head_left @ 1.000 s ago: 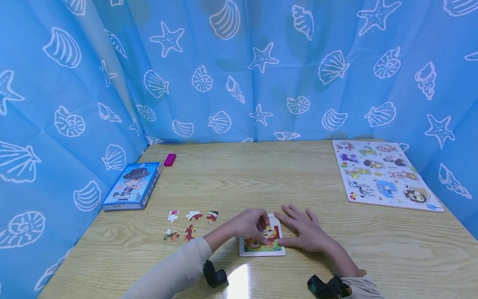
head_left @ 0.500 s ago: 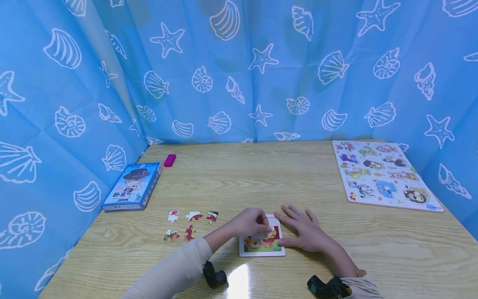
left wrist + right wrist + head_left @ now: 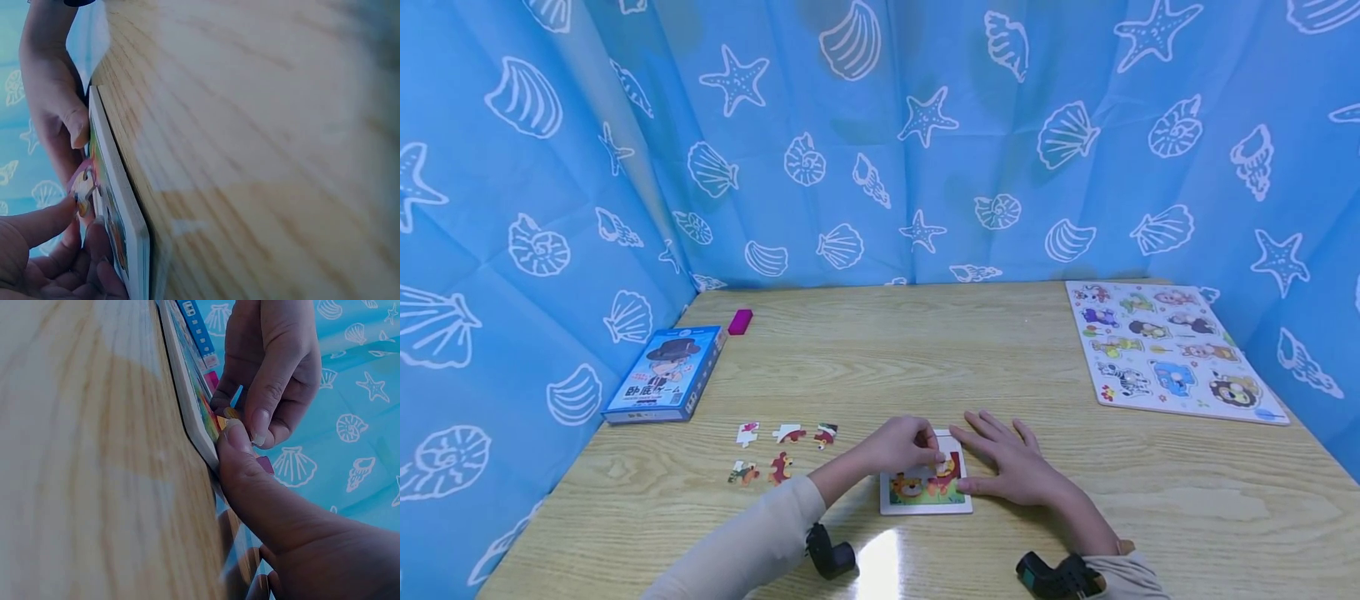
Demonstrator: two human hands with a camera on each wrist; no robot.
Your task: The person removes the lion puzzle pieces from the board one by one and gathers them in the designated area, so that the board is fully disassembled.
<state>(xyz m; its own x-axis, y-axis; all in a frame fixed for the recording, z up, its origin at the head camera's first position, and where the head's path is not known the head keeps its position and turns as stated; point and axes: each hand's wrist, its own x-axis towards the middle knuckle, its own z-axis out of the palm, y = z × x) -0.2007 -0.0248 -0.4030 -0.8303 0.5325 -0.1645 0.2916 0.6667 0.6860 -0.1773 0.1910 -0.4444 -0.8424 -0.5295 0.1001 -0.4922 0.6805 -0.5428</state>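
Note:
My left hand [image 3: 901,447] pinches a jigsaw puzzle piece [image 3: 84,189] between thumb and fingers. In the left wrist view the piece is tilted up at the board's surface. Below that hand lies a small framed jigsaw board [image 3: 925,510], its lower part filled with a picture of a yellow-orange animal and green grass. My right hand [image 3: 1018,467] rests at the board's right side with fingers spread, its thumb touching the right edge. The left hand covers part of the board's upper left.
Several loose puzzle pieces [image 3: 780,467] lie on the table left of the board. A blue box [image 3: 662,375] and a small magenta block [image 3: 741,322] are farther back on the left. A large animal peg board [image 3: 1165,354] lies at the right. A blue curtain [image 3: 955,192] hangs behind the table.
My left fingers have lifted slightly and shifted over the board's upper right part, bringing the piece along. The right hand and the loose pieces stay as they were.

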